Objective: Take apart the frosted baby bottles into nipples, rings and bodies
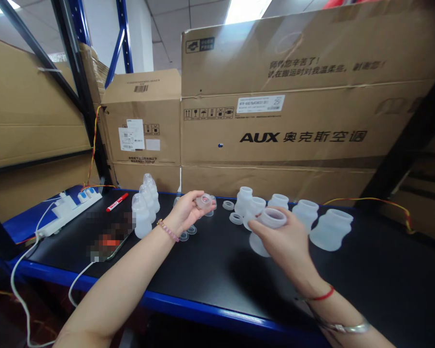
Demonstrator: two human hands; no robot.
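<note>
My right hand (291, 241) is wrapped round a frosted baby bottle (260, 245) with an open mouth, held upright a little above the black tabletop. My left hand (190, 210) pinches a small translucent bottle nipple in a collar (204, 200), palm turned up. Below and behind that hand lie several clear nipples (191, 230), partly hidden by it. Two translucent collar rings (236, 218) rest between the hands. Several more open bottles (331, 231) stand around and to the right of my right hand. Left of my left forearm, capped bottles (142, 220) stand in a row.
A phone (118, 241) on a white cable lies at the left, with a red marker (117, 202) behind it. A white power strip (70, 212) runs along the left edge. Large cardboard boxes (275, 164) wall off the back. A blue rail (203, 309) edges the black table (210, 270).
</note>
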